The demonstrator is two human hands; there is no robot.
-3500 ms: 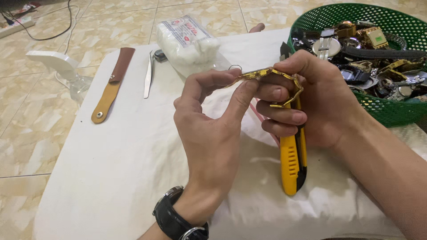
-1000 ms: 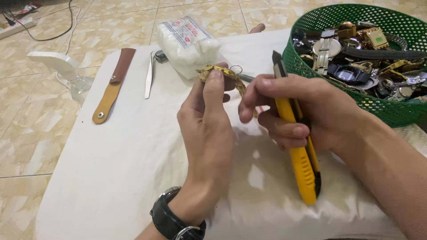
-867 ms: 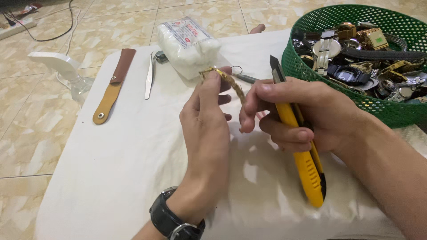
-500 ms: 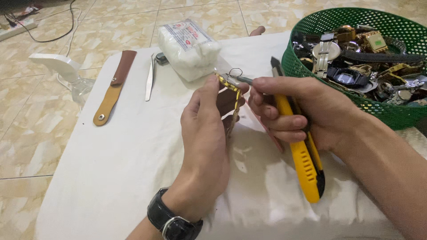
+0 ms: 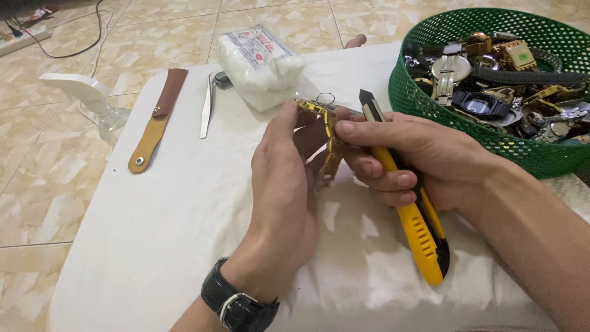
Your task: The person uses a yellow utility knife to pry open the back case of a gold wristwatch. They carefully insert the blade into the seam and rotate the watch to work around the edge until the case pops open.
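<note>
Together, two hands (image 5: 283,184) (image 5: 418,157) hold one gold watchband (image 5: 329,138), one yellow knife (image 5: 412,215).

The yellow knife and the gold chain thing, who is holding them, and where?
The right hand grips the yellow utility knife mid-handle. The left hand pinches the gold metal watch band near its top.

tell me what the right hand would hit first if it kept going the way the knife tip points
Probably the small metal scissors just past the tip of the yellow utility knife in the right hand, then the white cotton pack. Depth is hard to judge; the tip may pass above them.
</note>
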